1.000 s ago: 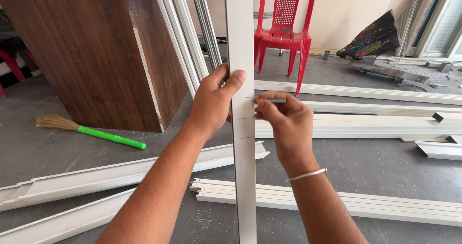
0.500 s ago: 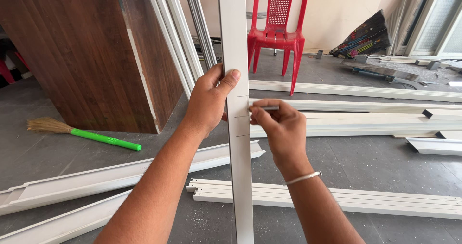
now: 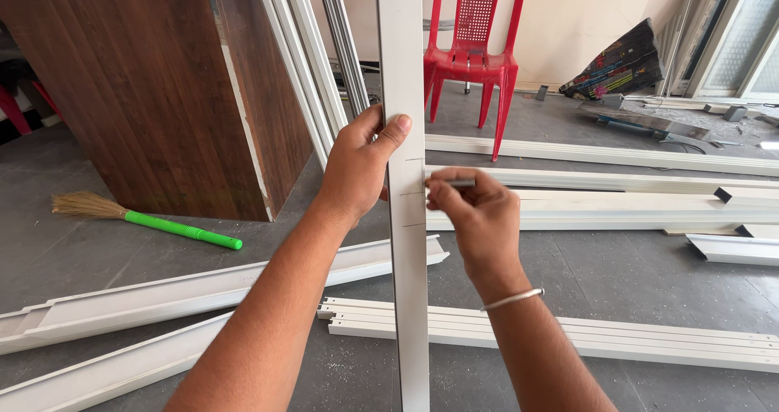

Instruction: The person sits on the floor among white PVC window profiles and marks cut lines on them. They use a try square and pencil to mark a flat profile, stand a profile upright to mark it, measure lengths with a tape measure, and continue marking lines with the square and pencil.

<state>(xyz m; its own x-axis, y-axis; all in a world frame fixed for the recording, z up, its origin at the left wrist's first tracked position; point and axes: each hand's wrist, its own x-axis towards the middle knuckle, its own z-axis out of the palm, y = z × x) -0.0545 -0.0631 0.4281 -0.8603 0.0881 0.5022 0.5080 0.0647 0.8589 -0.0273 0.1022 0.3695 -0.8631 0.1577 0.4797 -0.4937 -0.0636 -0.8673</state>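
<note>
A long white plastic profile (image 3: 410,298) stands upright in front of me and runs out of the top and bottom of the view. My left hand (image 3: 361,164) grips its left edge, thumb pressed on the front face. My right hand (image 3: 479,217) pinches a thin grey pencil (image 3: 454,183) with its tip at the profile's right edge, beside several short pencil lines (image 3: 412,193) drawn across the face. A silver bangle (image 3: 511,300) sits on my right wrist.
More white profiles (image 3: 568,339) lie on the grey floor below and at right (image 3: 617,205). A dark wooden cabinet (image 3: 154,87) with frames leaning on it stands at left. A broom with a green handle (image 3: 174,229) lies near it. A red plastic chair (image 3: 475,47) stands behind.
My view has shifted slightly. My right hand has moved a little lower along the profile's right edge with the pencil. My left hand keeps its grip.
</note>
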